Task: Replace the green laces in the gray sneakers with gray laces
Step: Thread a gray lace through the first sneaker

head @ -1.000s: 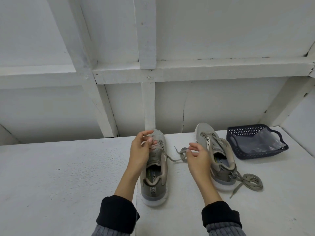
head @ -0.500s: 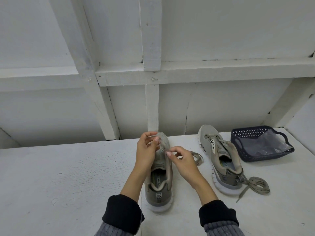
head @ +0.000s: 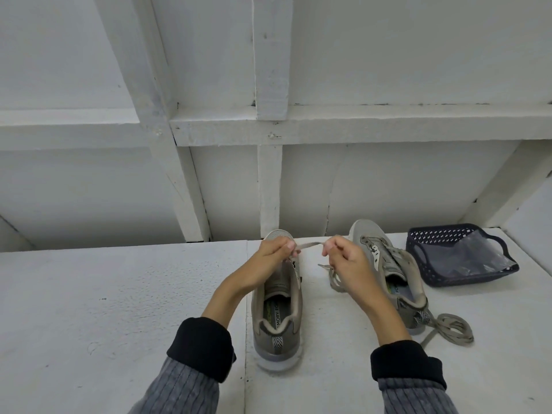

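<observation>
The near sneaker (head: 277, 303) stands upright on the white table (head: 119, 309), heel toward the camera and toe toward the back wall (head: 388, 180); it serves as the reference for all positions below. A gray lace (head: 309, 245) runs taut above its toe end, stretched between the two hands. The left hand (head: 273, 258) hovers over the front of this sneaker with fingers curled, pinching the left part of the lace; the lace also drops from this hand toward the eyelets, exact threading not resolvable. The right hand (head: 343, 261) sits just right of the sneaker's toe, fingers curled, pinching the other part of the same lace. More of the lace (head: 334, 279) lies slack on the table below the right hand, just right of the sneaker, partly hidden by the wrist. No eyelet row clearly laced further back; tongue and insole exposed, printing on insole partly readable. The second sneaker (head: 391, 273) stands to the right of the first, roughly parallel, toe also toward the wall, with lacing visible across its upper. A loose coil of lace (head: 454, 327) lies on the table right of the second sneaker's heel, touching or nearly touching it; colour reads gray-olive, cannot tell which set it belongs to. Further right and toward the wall, a dark blue basket (head: 424, 264) holds a clear plastic bag (head: 475, 258). Both forearms show black cuffs over gray ribbed sleeves (head: 185, 389).
</observation>
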Demonstrator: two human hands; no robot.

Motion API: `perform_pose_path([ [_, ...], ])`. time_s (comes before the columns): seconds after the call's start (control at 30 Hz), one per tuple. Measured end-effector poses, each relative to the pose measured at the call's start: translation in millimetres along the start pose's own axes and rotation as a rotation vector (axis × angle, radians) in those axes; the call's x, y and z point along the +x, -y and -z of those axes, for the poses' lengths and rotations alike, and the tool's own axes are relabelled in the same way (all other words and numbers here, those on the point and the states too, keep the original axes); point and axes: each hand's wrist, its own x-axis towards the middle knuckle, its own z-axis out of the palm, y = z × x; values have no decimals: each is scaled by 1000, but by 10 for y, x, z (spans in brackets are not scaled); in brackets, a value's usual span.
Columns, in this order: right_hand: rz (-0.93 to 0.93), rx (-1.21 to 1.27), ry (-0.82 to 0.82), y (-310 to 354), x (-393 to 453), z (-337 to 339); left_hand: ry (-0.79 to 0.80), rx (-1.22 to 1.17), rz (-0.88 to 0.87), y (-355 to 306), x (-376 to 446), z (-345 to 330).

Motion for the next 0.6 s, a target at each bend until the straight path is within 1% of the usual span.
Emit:
perform_pose_path([
  [0.07, -17, 25, -45, -48, -7, 35, -6, -77, 41, -35, -52, 71],
  [0.33, -78, -39, -156, -313, 10, -4, -66, -68, 51, 199, -53, 219],
  [0.43, -96, -41, -205, -350, 27, 15, -139, 69, 27, 230, -11, 271],
  [0.6, -117, -73, -201, -423, 95, 13, -392, 330, -84, 315, 67, 312],
])
